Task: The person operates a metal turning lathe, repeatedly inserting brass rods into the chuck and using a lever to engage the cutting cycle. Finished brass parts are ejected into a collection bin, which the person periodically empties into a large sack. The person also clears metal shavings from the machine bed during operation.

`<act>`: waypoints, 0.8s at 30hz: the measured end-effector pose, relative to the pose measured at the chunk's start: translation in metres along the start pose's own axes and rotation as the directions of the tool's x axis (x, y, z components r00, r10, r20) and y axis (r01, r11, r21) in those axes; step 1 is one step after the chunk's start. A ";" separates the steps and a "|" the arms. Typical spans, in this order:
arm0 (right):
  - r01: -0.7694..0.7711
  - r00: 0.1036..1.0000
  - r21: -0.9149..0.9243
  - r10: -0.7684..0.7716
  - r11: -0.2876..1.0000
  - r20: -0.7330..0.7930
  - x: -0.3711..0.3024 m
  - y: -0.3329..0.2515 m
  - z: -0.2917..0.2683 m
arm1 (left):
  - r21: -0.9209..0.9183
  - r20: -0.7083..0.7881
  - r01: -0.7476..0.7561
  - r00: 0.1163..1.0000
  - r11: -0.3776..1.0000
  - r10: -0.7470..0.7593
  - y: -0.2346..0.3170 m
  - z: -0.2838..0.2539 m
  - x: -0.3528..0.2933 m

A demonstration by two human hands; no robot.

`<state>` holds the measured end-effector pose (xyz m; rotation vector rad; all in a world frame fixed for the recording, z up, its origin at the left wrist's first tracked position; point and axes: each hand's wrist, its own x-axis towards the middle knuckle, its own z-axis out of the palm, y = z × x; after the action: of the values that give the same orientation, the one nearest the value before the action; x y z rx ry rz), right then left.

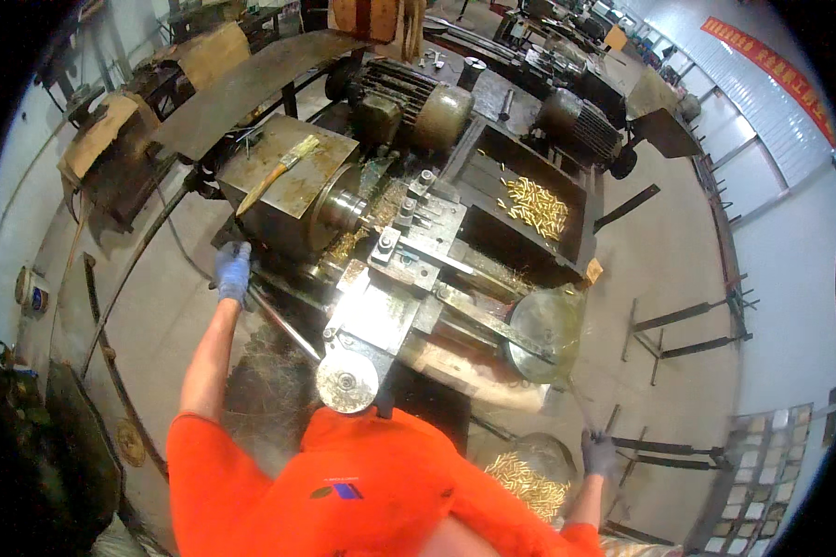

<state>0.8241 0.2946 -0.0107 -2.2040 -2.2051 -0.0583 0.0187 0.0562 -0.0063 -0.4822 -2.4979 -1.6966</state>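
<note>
In front of me is a small metal lathe with a boxy headstock (288, 162), a shiny round chuck (346, 212) and a cross slide (409, 260). My left hand (233, 272), in a blue glove, is closed at the headstock's lower front corner; what its fingers hold is hidden. Far to the right, my right hand (599, 452) in a grey glove is closed around the lower end of a thin rod (578, 401), which looks blurred. The rod slants up toward a round metal pan (545, 334) at the lathe's right end. Brass-coloured chips lie under the chuck.
A wooden-handled brush (277, 174) rests on the headstock. Small brass pieces (536, 208) lie in a dark metal tray (567, 252) behind the slide. More brass pieces (529, 485) fill a container low at right. Motors (441, 116) stand behind; metal racks (683, 343) are at right.
</note>
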 end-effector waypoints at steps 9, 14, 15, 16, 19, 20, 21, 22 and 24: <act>-0.140 0.987 -0.147 0.149 0.979 0.052 -0.087 0.055 0.006 | 0.182 -0.022 -0.001 1.000 0.983 0.005 -0.018 -0.012 0.012; -0.348 0.908 -0.183 0.379 0.919 0.177 -0.106 0.035 -0.020 | 0.249 0.037 -0.014 0.999 0.968 0.005 0.019 -0.005 0.007; -0.363 0.900 -0.191 0.396 0.912 0.182 -0.106 0.041 -0.015 | 0.243 0.043 -0.014 0.999 0.970 0.003 0.022 -0.005 0.007; -0.366 0.913 -0.137 0.383 0.921 0.139 -0.107 0.043 -0.012 | 0.248 0.031 0.003 0.999 0.969 -0.011 0.021 -0.008 0.006; -0.424 0.876 -0.131 0.442 0.896 0.190 -0.103 0.048 -0.007 | 0.262 0.013 0.039 0.999 0.964 -0.044 0.017 -0.015 0.007; -0.411 0.883 -0.127 0.429 0.903 0.188 -0.104 0.050 -0.005 | 0.266 0.020 0.042 0.999 0.963 -0.049 0.013 -0.014 0.009; -0.398 0.890 -0.123 0.415 0.909 0.186 -0.105 0.053 -0.001 | 0.271 0.026 0.045 0.998 0.962 -0.054 0.010 -0.013 0.011; -0.384 0.897 -0.120 0.401 0.915 0.185 -0.106 0.056 0.004 | 0.281 0.028 0.030 0.999 0.959 -0.039 0.007 -0.013 0.012; -0.415 0.890 -0.059 0.419 0.908 0.178 -0.106 0.090 0.034 | 0.297 0.048 0.004 0.999 0.955 -0.019 0.003 -0.009 0.013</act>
<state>0.9146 0.1904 -0.0487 -2.7427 -1.7513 0.1421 0.0068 0.0518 0.0029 -0.4856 -2.7305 -1.2916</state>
